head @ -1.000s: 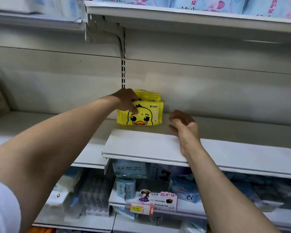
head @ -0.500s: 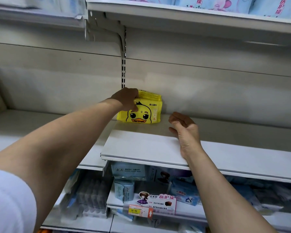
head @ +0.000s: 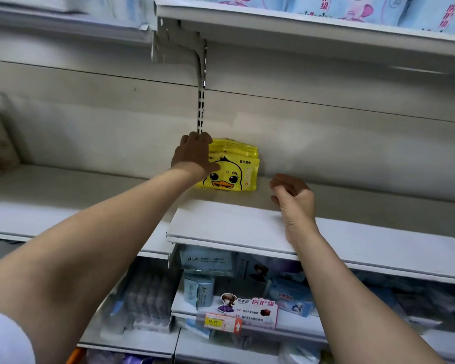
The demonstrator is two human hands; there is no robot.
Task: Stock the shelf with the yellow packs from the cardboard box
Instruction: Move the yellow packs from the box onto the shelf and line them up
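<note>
yellow packs [head: 233, 169] with a duck face stand at the back edge of the white shelf [head: 229, 222]. the left hand [head: 195, 153] holds their left end with curled fingers. the right hand [head: 293, 199] is just beside them, fingers loosely curled, holding nothing.

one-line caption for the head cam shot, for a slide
Left hand grips yellow duck packs at the back of a white shelf; right hand hovers loosely curled, holding nothing.
</note>
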